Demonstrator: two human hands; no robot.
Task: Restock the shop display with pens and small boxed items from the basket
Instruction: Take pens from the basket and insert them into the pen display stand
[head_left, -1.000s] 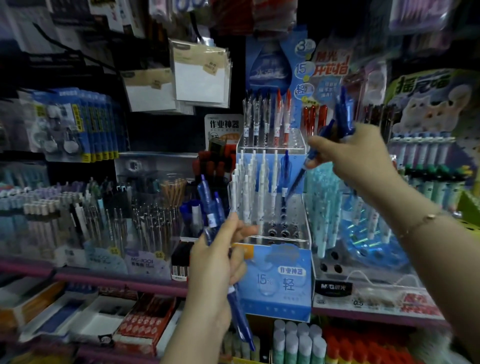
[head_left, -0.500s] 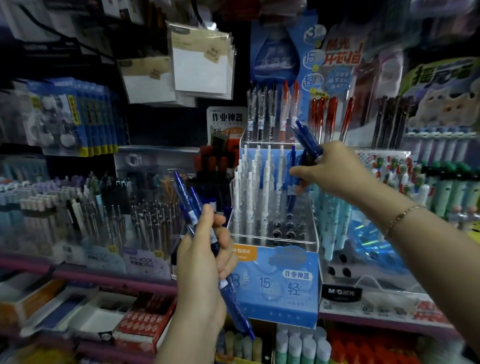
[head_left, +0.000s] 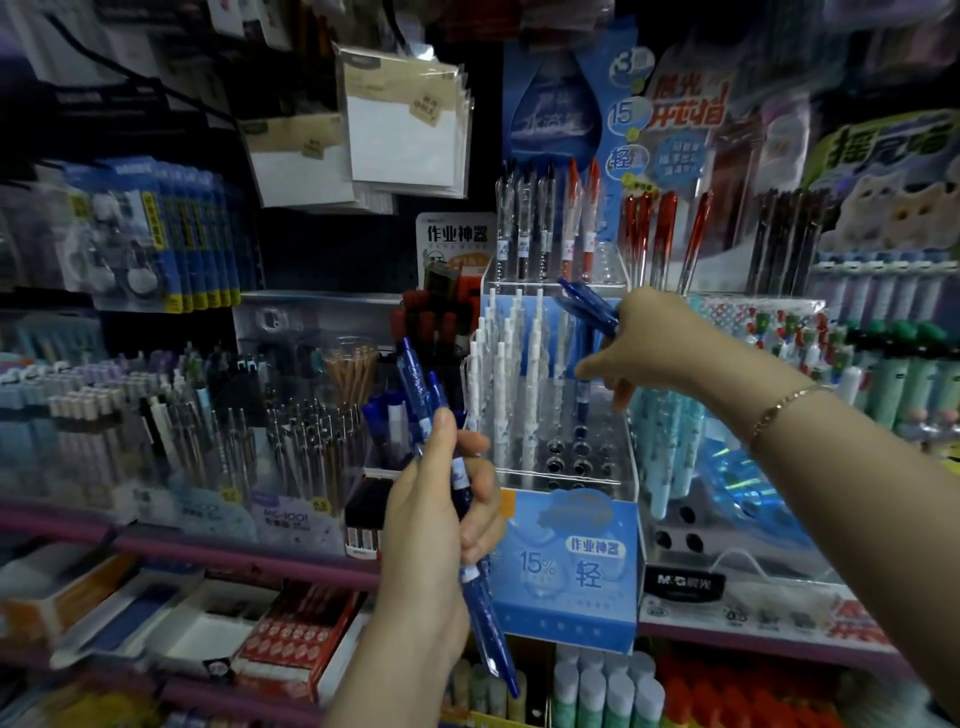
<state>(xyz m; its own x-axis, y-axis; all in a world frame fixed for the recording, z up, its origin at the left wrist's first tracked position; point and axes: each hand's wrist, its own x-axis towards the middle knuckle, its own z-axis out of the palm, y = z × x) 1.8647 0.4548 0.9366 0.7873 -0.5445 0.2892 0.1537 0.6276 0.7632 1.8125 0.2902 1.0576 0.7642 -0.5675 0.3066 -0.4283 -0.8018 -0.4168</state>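
— Since half a second ago the right hand (head_left: 657, 345) has dropped a little toward the clear pen rack (head_left: 558, 395), and the left hand (head_left: 441, 525) has barely shifted. What is the left one holding?

— A bundle of blue pens (head_left: 470, 561). The fingers are wrapped round their middles, thumb up along the barrels. It sits nearest to us, just in front of the rack's lower left corner, with the pen tips slanting down past the pale blue card front (head_left: 566, 571) under the rack.

— And the right hand?

— It is over the rack's right side. A few more blue pens (head_left: 587, 306) are pinched in the fist and stick out to the left above the rack — the lower fingers hang loose and spread over the empty holes. One blue pen (head_left: 583, 384) stands in the rack just under that hand; whether a finger touches it I cannot tell.

— What else is in the rack?

— White pens (head_left: 506, 374) fill its left rows, upright. On the tier behind stand clear pens with black and red ends (head_left: 545, 228).

— Further back?

— Red pens (head_left: 657, 234) to the rack's upper right, and packs of white paper (head_left: 402, 130) hanging to its upper left. A thin bracelet (head_left: 779, 408) circles the right wrist.
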